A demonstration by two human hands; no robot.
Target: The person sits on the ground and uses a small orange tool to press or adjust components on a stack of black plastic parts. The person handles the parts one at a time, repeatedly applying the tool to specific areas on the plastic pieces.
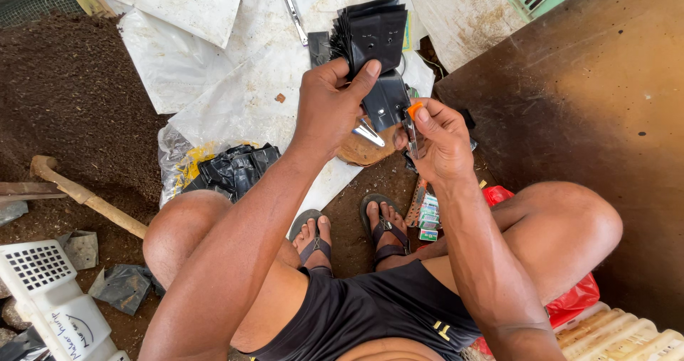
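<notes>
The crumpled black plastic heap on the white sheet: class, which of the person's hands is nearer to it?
Left. The left hand, gripping the stack of black bags, sits up and right of the crumpled black plastic heap. The right hand, holding an orange-tipped tool, is farther right.

The ground (78, 97) is dark, crumbly soil. White plastic sheets (235, 83) lie spread over it, with a crumpled heap of black plastic bags (235, 167) at their near edge. A wooden handle (85, 197) lies on the soil to the left, near a white perforated crate (43, 275). A brown board (591, 97) covers the right side.
</notes>
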